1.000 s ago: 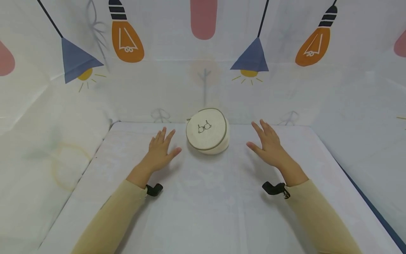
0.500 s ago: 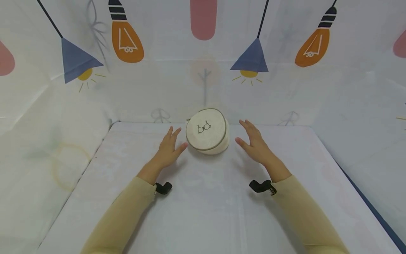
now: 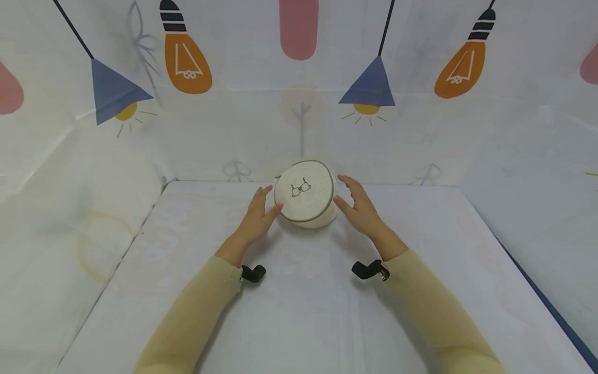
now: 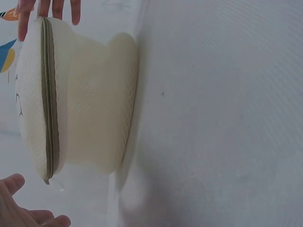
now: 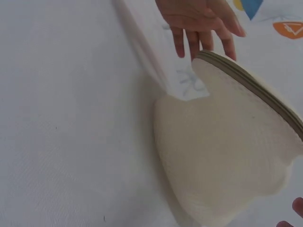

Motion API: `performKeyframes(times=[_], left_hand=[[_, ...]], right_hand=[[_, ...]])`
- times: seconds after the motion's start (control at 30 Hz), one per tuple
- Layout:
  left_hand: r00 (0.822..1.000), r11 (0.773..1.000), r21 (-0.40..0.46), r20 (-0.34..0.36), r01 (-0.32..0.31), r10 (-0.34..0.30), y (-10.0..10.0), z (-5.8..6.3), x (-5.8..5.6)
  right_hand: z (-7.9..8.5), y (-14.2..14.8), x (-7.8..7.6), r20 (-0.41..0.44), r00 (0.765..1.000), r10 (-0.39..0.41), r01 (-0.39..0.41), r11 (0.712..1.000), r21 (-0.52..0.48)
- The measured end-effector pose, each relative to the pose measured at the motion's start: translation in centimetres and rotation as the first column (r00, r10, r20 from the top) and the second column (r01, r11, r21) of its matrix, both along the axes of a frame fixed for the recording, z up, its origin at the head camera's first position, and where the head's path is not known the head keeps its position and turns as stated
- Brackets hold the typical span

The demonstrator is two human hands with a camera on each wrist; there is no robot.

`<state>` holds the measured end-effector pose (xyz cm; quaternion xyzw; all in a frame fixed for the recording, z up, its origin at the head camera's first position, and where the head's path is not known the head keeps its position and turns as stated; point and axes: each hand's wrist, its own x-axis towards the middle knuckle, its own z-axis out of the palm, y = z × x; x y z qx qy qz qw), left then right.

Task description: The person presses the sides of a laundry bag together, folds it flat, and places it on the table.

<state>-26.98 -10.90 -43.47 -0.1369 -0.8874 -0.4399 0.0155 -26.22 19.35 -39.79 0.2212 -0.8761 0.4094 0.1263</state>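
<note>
A cream mesh laundry bag (image 3: pixel 303 200), round with an olive zipper round its top and a small dark line drawing on it, stands at the back of the white table. Its zipper (image 4: pixel 49 94) appears closed in the left wrist view, and the side wall (image 5: pixel 227 142) sags inward. My left hand (image 3: pixel 254 218) is at the bag's left side, fingers spread and relaxed. On the opposite side is my right hand (image 3: pixel 364 210), its fingers loosely bent and thumb close to the rim. Whether any fingertip touches the bag I cannot tell.
Behind the white table (image 3: pixel 303 311) rises a pale curtain (image 3: pixel 252 124) printed with lamps and bulbs. A black wrist mount (image 3: pixel 254 273) sits at the left cuff, and another black mount (image 3: pixel 367 269) at the right.
Both hands have moved inward from either side, closing in on the laundry bag. The bag has stayed in place.
</note>
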Motion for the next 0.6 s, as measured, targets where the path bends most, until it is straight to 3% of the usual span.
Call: performKeyframes(times=[0.6], left_hand=[[0.997,0.986,0.146,0.026,-0.080,0.077,2.0,-0.3,-1.3]], right_hand=[[-0.7,-3.0,-2.0,-0.026,0.999,-0.037,0.036,0.999,-0.038]])
